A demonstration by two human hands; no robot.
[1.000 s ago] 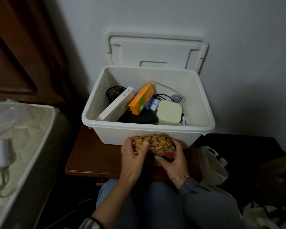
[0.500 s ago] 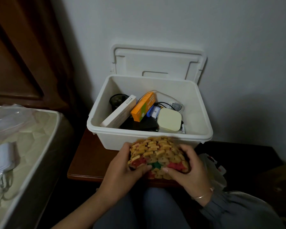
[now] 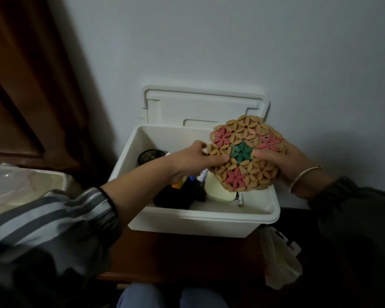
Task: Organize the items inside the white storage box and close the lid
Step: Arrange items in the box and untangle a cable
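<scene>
One dark-brown wooden worktop [image 3: 176, 256] lies nearest, and on it stands one white plastic storage box [image 3: 198, 215], its front rim towards the person. Inside the box I count four things plainly: one flat black object [image 3: 178, 196] at the front, one pale rounded block [image 3: 218, 192] beside it, one orange carton [image 3: 180, 185] mostly hidden under the left forearm, and one black round cup [image 3: 150, 157] in the far left corner. More may lie beneath the arm; I cannot tell.

Above the right half of the box, two hands carry one round mat of tan wooden petal beads [image 3: 245, 156], tilted with its face to the camera and showing three pink flowers and one green one. The left hand [image 3: 196, 158] pinches the mat's left edge, its fingers [image 3: 218, 160] curled onto the face. The right hand [image 3: 282, 161], with one metal bangle [image 3: 302, 176] at the wrist, grips the right edge the same way, thumb in front. The mat touches nothing in the box.

Farthest back, one white lid [image 3: 187, 107] stands open against the wall.

As I judge it, the work is midway. The contents look loosely heaped, the mat is not yet laid in, and the lid is not yet shut.
</scene>
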